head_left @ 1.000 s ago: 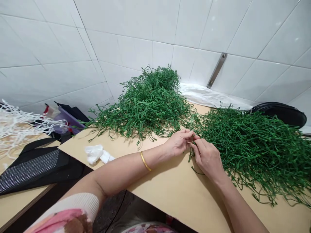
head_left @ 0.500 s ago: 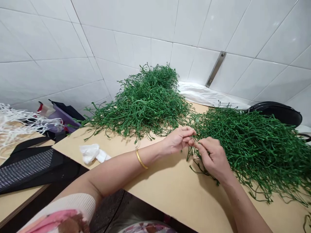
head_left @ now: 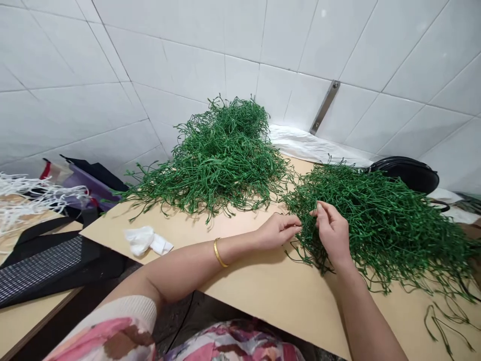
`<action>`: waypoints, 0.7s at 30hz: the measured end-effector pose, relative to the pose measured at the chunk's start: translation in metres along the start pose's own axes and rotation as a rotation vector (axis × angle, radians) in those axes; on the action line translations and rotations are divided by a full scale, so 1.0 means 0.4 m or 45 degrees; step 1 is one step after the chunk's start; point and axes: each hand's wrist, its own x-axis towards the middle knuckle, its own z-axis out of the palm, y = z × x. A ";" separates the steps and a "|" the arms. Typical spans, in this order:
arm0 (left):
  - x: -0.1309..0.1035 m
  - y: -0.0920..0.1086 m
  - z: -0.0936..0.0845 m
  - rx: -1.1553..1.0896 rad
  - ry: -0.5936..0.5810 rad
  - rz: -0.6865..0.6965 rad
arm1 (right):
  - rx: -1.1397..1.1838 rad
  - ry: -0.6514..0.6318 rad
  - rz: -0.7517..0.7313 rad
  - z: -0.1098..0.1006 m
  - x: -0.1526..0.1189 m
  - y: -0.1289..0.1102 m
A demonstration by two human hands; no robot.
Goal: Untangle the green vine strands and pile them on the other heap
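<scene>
Sorting green stems, tangle risk ahead

Our right hand pinches strands at the near edge of the right pile of green stems on the desk; our left hand, fingers loosely curled, touches the same edge. Pull too hard and we likely drag a whole clump, probably off the desk.

My only view comes from the head-worn camera, looking forward and down across the tan board toward the tiled wall corner. It sits close, with both forearms entering from the bottom edge.
</scene>
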 end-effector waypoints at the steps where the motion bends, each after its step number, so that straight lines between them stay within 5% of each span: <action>1: -0.002 -0.002 0.000 0.090 -0.014 0.046 | 0.067 -0.036 0.081 0.000 0.007 -0.002; 9: -0.011 -0.006 -0.005 0.517 -0.185 0.291 | 0.402 -0.368 0.320 0.011 0.099 -0.017; 15: -0.006 -0.012 -0.012 0.527 0.097 0.278 | 0.660 -0.142 0.246 -0.037 0.177 -0.074; 21: -0.005 -0.032 -0.002 0.957 -0.010 0.206 | 0.829 -0.006 0.113 -0.083 0.278 -0.128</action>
